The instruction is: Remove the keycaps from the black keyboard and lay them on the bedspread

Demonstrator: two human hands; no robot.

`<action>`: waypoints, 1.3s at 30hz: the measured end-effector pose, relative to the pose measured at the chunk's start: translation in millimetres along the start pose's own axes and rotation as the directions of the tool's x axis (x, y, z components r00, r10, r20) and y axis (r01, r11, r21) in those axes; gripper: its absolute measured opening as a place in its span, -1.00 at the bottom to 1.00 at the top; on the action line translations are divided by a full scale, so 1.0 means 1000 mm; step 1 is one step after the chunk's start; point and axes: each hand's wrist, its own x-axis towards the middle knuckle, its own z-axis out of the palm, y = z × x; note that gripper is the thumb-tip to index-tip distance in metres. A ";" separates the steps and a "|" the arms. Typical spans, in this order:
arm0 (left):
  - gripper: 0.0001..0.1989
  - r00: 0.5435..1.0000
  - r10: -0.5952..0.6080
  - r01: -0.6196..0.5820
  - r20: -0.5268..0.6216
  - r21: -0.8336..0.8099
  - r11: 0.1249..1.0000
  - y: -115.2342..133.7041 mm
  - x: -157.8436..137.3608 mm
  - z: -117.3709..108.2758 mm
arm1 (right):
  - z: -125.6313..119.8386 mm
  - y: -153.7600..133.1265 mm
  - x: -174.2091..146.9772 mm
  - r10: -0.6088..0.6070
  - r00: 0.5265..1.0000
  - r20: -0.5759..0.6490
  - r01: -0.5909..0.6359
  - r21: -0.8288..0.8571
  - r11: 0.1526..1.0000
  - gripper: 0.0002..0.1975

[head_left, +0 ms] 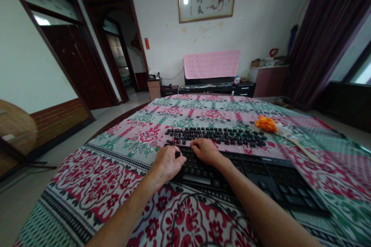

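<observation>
A black keyboard (255, 173) lies at a slant on the patterned tablecloth, with many of its keycaps off. My left hand (167, 163) is at its left end, thumb and forefinger pinched around a small black piece that looks like a keycap (177, 154). The curled fingers of my right hand (207, 151) grip the keyboard's far edge; their tips are partly hidden. Just beyond the keyboard, loose black keycaps (222, 134) lie in rough rows. Some larger keys remain on the keyboard's right and near parts.
To the right rests a brush (303, 149) with a pale handle, beside an orange fluffy bundle (266, 124). A black cable (174, 216) loops over the tablecloth (110, 177) near me. A cabinet with a pink-covered screen (211, 64) stands against the far wall.
</observation>
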 end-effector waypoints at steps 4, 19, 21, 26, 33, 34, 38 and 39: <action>-0.87 0.999 -0.004 0.000 -0.043 -0.096 0.995 -0.005 0.001 0.002 | 0.002 -0.001 -0.002 0.024 1.000 0.005 -0.024 0.002 1.000 -0.73; -0.82 0.984 -0.169 0.176 0.046 -0.266 0.948 0.000 0.008 -0.023 | -0.004 -0.008 -0.006 -0.107 0.983 -0.150 0.128 0.142 0.981 -0.74; -0.82 0.988 -0.152 0.152 0.020 -0.275 0.949 -0.004 0.010 -0.018 | -0.015 -0.016 -0.007 -0.141 0.983 -0.116 0.169 0.284 0.944 -0.70; -0.80 0.995 -0.094 0.080 -0.027 -0.315 0.946 -0.004 0.013 -0.016 | -0.032 -0.032 -0.012 -0.251 0.945 0.211 0.085 0.582 0.809 -0.73; -0.75 0.998 0.012 -0.037 -0.068 -0.375 0.926 0.000 0.010 -0.016 | -0.023 -0.030 -0.012 -0.202 0.916 0.347 -0.112 0.704 0.701 -0.77; -0.76 0.996 0.048 -0.073 -0.076 -0.366 0.928 -0.001 0.010 -0.015 | -0.022 -0.029 -0.012 -0.183 0.911 0.370 -0.152 0.712 0.685 -0.79; -0.76 0.972 0.139 -0.190 -0.192 -0.284 0.940 -0.008 0.013 -0.012 | -0.024 -0.022 -0.006 -0.013 0.931 0.366 -0.253 0.668 0.700 -0.76; -0.76 0.968 0.127 -0.186 -0.219 -0.279 0.942 -0.011 0.015 -0.011 | -0.025 -0.019 -0.005 0.055 0.941 0.333 -0.272 0.653 0.707 -0.75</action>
